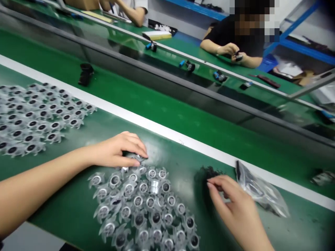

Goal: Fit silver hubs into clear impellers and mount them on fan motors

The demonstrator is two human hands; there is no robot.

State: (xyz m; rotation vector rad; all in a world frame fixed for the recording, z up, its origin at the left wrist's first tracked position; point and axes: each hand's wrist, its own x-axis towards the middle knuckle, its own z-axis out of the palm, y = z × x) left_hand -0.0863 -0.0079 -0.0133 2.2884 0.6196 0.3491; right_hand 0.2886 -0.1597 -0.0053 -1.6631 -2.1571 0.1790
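On the green conveyor belt [60,205], the left hand [119,150] is curling over a clear finned part [136,158] atop one heap [141,205], another heap [39,118] is lying untouched, and the right hand [230,198] is bunching its fingers [210,184] by black bits [206,177], holding anything or not unclear.

The left forearm [39,188] is long, smooth and bare, narrowing at the wrist into a slender left hand [117,150] with rounded knuckles. The right hand [235,205] is just as bare and slim, with long, thin fingers [216,184] and short, neatly trimmed nails, and its wrist tapers toward the lower edge of the view. The skin on both looks smooth and unmarked.
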